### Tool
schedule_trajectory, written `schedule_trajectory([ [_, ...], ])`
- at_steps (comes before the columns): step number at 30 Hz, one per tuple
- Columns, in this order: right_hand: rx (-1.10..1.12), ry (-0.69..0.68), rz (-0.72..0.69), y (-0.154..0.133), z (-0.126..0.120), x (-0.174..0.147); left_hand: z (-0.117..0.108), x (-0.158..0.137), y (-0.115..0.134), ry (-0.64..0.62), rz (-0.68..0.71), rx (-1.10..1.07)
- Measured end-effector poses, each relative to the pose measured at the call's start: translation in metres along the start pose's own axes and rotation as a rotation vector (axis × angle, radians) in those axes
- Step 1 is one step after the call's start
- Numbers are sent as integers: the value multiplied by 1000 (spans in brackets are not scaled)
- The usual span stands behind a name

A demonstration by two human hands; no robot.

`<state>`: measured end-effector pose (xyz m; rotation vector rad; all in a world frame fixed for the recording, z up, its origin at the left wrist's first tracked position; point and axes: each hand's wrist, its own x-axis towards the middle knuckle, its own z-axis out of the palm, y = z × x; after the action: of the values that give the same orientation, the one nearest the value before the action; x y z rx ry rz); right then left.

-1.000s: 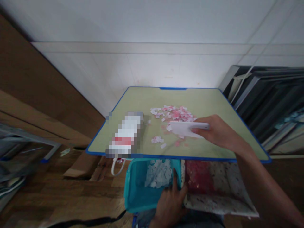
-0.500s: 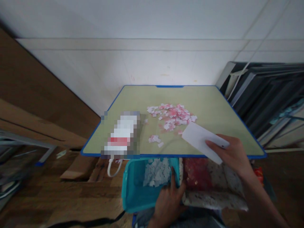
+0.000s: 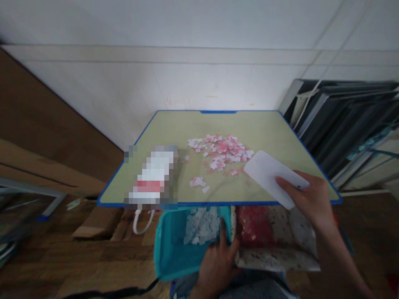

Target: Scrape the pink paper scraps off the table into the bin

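Observation:
My right hand [image 3: 307, 199] pinches a flat white plastic scraper [image 3: 269, 176] between thumb and fingers, tilted above the front right of a small table. Just left of its front edge lies a spread heap of small paper pieces [image 3: 229, 147], white and stained pink. A smaller cluster [image 3: 198, 182] lies nearer the front edge. Below, my left hand [image 3: 218, 259] grips the left edge of a stained tray [image 3: 268, 261] holding red powder [image 3: 254, 226]. Its index finger stretches along the right side of a teal plastic basin [image 3: 174, 263], where whitish paper pieces [image 3: 202, 226] lie.
The table [image 3: 289, 137] has a blue rim and stands against a white wall [image 3: 187, 79]. A blurred-out device [image 3: 154, 174] with a white cable [image 3: 137, 226] lies on its left. Dark folded panels [image 3: 349, 108] lean at right; brown boards [image 3: 52, 120] stand at left.
My right hand lifts the scraper slightly up and away from the paper heap. The whole view has shifted a little to the right. My left hand keeps its place.

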<state>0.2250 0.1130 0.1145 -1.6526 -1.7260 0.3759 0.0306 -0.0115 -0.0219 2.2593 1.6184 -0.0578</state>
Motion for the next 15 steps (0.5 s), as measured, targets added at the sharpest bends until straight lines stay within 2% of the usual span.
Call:
schedule_trajectory([
  [6,59,-111,-34,-9,11,7,-2,0,0,-44,-3,-7],
  [11,101,-47,-24,-8,4,6,-4,0,1,-48,-15,4],
  [15,70,-91,-53,-10,10,3,-4,0,1,-33,-5,-6],
])
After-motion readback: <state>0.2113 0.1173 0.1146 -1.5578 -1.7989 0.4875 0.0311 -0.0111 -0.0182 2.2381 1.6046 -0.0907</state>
